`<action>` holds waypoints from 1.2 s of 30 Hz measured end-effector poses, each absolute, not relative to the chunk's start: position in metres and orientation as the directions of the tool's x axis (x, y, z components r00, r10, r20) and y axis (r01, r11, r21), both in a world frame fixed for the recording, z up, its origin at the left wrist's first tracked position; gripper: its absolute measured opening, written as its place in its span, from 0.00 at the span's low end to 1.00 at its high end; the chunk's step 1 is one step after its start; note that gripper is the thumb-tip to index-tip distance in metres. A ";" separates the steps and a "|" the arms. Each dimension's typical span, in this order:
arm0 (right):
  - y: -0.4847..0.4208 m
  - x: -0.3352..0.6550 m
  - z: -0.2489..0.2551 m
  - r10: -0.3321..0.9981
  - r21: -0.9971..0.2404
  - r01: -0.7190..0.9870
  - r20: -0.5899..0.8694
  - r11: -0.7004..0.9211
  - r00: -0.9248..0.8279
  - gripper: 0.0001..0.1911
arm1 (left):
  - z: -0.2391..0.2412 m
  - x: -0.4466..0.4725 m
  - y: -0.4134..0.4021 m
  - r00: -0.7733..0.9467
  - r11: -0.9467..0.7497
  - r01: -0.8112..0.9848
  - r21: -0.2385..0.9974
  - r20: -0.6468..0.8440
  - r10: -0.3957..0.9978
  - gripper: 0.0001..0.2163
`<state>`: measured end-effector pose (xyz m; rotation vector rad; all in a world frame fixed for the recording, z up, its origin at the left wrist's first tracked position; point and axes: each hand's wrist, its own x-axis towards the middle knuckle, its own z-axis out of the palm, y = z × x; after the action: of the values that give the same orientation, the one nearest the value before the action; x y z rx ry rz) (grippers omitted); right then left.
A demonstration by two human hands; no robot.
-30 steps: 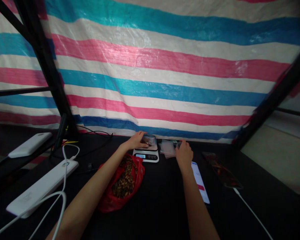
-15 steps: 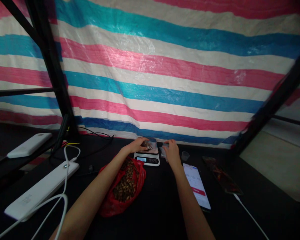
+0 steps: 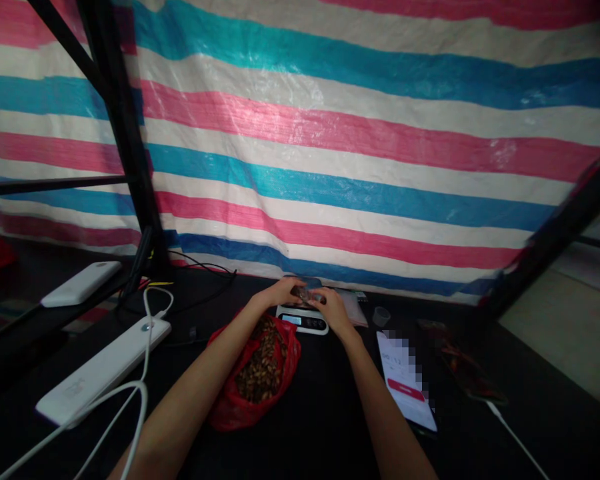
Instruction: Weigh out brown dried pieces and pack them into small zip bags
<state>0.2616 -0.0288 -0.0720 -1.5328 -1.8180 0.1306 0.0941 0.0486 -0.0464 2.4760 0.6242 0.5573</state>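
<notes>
Over the pan of a small white digital scale (image 3: 304, 323), my left hand (image 3: 283, 292) and my right hand (image 3: 332, 307) face each other. Between their fingertips is a small clear plastic bag (image 3: 308, 295) with something brown in it, and the fingers of both hands are closed on its two sides. The scale's lit display faces me, but its digits are too small to read. Just in front of the scale, partly under my left forearm, sits an open red plastic bag (image 3: 293, 350) full of brown, seed-like pieces (image 3: 260, 373).
Flat clear plastic bags (image 3: 354, 308) and a small clear cup (image 3: 381, 316) lie right of the scale. Farther right are a lit phone (image 3: 405, 383) and a dark phone (image 3: 473, 373) on a cable. A white power strip (image 3: 105, 373) with looping cords lies left. Striped sheeting hangs behind.
My right hand has moved left, from the flat clear bags to the small bag over the scale. My left hand stays at that bag. The view has shifted slightly.
</notes>
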 end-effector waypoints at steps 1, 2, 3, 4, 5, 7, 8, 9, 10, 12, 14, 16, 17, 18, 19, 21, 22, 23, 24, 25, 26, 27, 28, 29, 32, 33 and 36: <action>-0.029 0.262 -0.073 0.885 -0.497 0.823 0.466 0.276 -0.016 0.10 | -0.046 0.093 0.048 0.814 -0.758 0.302 0.578 0.258 0.521 0.22; -0.028 0.262 -0.074 0.883 -0.478 0.836 0.469 0.269 -0.016 0.10 | -0.045 0.092 0.048 0.820 -0.759 0.290 0.583 0.257 0.511 0.22; -0.028 0.261 -0.074 0.880 -0.457 0.848 0.475 0.268 -0.022 0.09 | -0.044 0.091 0.048 0.827 -0.759 0.282 0.587 0.253 0.502 0.22; -0.028 0.261 -0.074 0.875 -0.437 0.858 0.482 0.272 -0.032 0.08 | -0.043 0.090 0.047 0.829 -0.759 0.281 0.587 0.249 0.500 0.22; -0.028 0.260 -0.074 0.872 -0.419 0.863 0.488 0.282 -0.047 0.07 | -0.041 0.089 0.047 0.828 -0.759 0.289 0.584 0.245 0.504 0.22; -0.029 0.258 -0.073 0.865 -0.403 0.864 0.496 0.303 -0.072 0.05 | -0.037 0.087 0.045 0.814 -0.757 0.327 0.565 0.238 0.530 0.21; -0.029 0.257 -0.072 0.862 -0.400 0.862 0.500 0.311 -0.079 0.05 | -0.035 0.086 0.045 0.804 -0.758 0.350 0.551 0.238 0.545 0.21; -0.030 0.257 -0.071 0.860 -0.396 0.862 0.503 0.317 -0.085 0.05 | -0.032 0.085 0.045 0.794 -0.761 0.368 0.535 0.244 0.556 0.20; -0.031 0.257 -0.071 0.859 -0.390 0.864 0.504 0.320 -0.091 0.05 | -0.030 0.084 0.045 0.787 -0.767 0.379 0.518 0.256 0.562 0.19; -0.033 0.257 -0.069 0.860 -0.377 0.869 0.501 0.320 -0.099 0.05 | -0.024 0.082 0.047 0.773 -0.789 0.379 0.484 0.302 0.557 0.17; -0.034 0.258 -0.068 0.864 -0.374 0.870 0.491 0.322 -0.109 0.06 | -0.019 0.081 0.049 0.755 -0.815 0.362 0.452 0.370 0.541 0.15; -0.035 0.258 -0.066 0.869 -0.379 0.866 0.481 0.326 -0.117 0.07 | -0.013 0.080 0.049 0.735 -0.830 0.344 0.439 0.424 0.529 0.14; -0.036 0.258 -0.065 0.871 -0.377 0.867 0.475 0.326 -0.120 0.08 | -0.011 0.079 0.048 0.728 -0.832 0.340 0.438 0.438 0.528 0.14; -0.037 0.257 -0.064 0.875 -0.371 0.872 0.469 0.320 -0.121 0.08 | -0.008 0.078 0.047 0.722 -0.832 0.342 0.437 0.444 0.530 0.14; -0.037 0.256 -0.063 0.879 -0.362 0.879 0.460 0.310 -0.121 0.09 | -0.006 0.078 0.046 0.720 -0.832 0.344 0.435 0.447 0.531 0.14; -0.040 0.254 -0.060 0.889 -0.336 0.896 0.442 0.291 -0.123 0.09 | -0.001 0.077 0.043 0.721 -0.837 0.346 0.423 0.451 0.526 0.14; -0.041 0.254 -0.060 0.891 -0.321 0.904 0.437 0.284 -0.125 0.09 | 0.001 0.077 0.041 0.723 -0.843 0.345 0.413 0.456 0.520 0.14; -0.042 0.253 -0.059 0.891 -0.303 0.911 0.436 0.280 -0.129 0.09 | 0.003 0.076 0.040 0.725 -0.848 0.343 0.404 0.461 0.512 0.14; -0.044 0.253 -0.058 0.887 -0.284 0.917 0.441 0.280 -0.135 0.10 | 0.006 0.076 0.038 0.727 -0.853 0.340 0.395 0.465 0.505 0.14; -0.045 0.253 -0.058 0.882 -0.265 0.922 0.450 0.283 -0.142 0.10 | 0.008 0.075 0.037 0.729 -0.857 0.339 0.388 0.467 0.500 0.14; -0.046 0.254 -0.058 0.875 -0.247 0.925 0.461 0.287 -0.149 0.10 | 0.011 0.074 0.035 0.728 -0.858 0.341 0.383 0.470 0.499 0.14; -0.047 0.255 -0.058 0.867 -0.234 0.927 0.474 0.294 -0.155 0.10 | 0.014 0.073 0.033 0.726 -0.859 0.342 0.381 0.473 0.499 0.15; -0.048 0.256 -0.057 0.858 -0.227 0.926 0.487 0.302 -0.161 0.10 | 0.018 0.072 0.031 0.726 -0.860 0.343 0.379 0.474 0.498 0.15; -0.049 0.258 -0.057 0.851 -0.227 0.924 0.500 0.309 -0.162 0.10 | 0.022 0.071 0.029 0.726 -0.860 0.342 0.379 0.474 0.498 0.15; -0.049 0.265 -0.055 0.845 -0.249 0.913 0.511 0.323 -0.159 0.10 | 0.032 0.069 0.022 0.732 -0.864 0.324 0.385 0.476 0.487 0.15; -0.049 0.268 -0.053 0.847 -0.263 0.909 0.508 0.324 -0.155 0.10 | 0.035 0.068 0.020 0.735 -0.866 0.315 0.389 0.477 0.482 0.15; -0.053 0.281 -0.049 0.849 -0.332 0.889 0.518 0.314 -0.106 0.10 | 0.035 0.062 0.016 0.738 -0.864 0.287 0.413 0.480 0.474 0.14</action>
<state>0.2811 -0.0527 -0.0491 -1.5344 -1.9488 -0.0825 0.0623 0.0160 0.0354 2.6276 0.5921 0.8484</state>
